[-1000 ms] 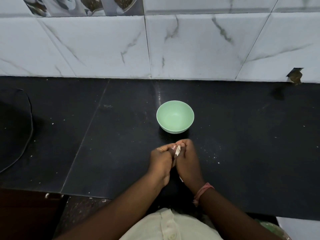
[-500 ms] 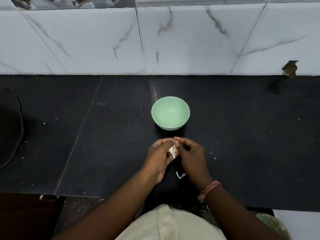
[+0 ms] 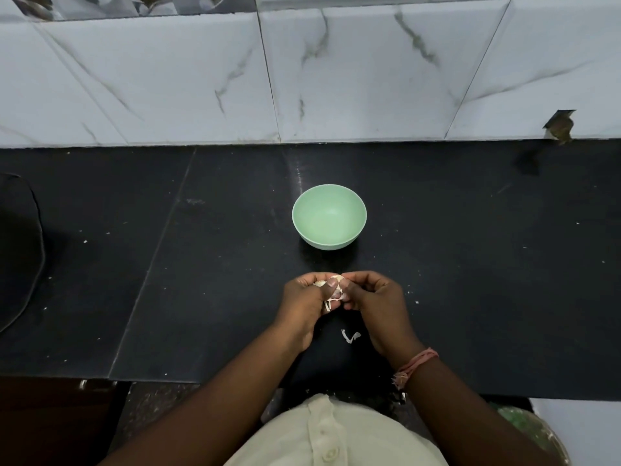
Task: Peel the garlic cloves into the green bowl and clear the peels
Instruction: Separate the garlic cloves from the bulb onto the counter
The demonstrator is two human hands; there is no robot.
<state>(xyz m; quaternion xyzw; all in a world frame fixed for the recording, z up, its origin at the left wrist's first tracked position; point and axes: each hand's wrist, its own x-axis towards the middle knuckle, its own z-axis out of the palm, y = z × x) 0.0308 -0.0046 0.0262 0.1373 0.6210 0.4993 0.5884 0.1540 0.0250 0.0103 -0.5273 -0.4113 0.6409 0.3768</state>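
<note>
The green bowl (image 3: 329, 216) stands empty on the black counter (image 3: 470, 264), just beyond my hands. My left hand (image 3: 307, 299) and my right hand (image 3: 373, 301) meet over the counter and both pinch the garlic (image 3: 337, 286), a small whitish piece between the fingertips. A strip of peel hangs down from it below my left thumb. A loose curl of white peel (image 3: 351, 337) lies on the counter between my wrists. Most of the garlic is hidden by my fingers.
A marble-tiled wall (image 3: 336, 79) rises behind the counter. A dark round object (image 3: 18, 250) sits at the far left edge. The counter's front edge runs under my forearms, and something green (image 3: 524, 425) shows below it at the lower right. Small white specks dot the counter.
My hands have shifted slightly while working the garlic, and a curl of peel that dropped now lies on the counter between my wrists. The bowl has not moved.
</note>
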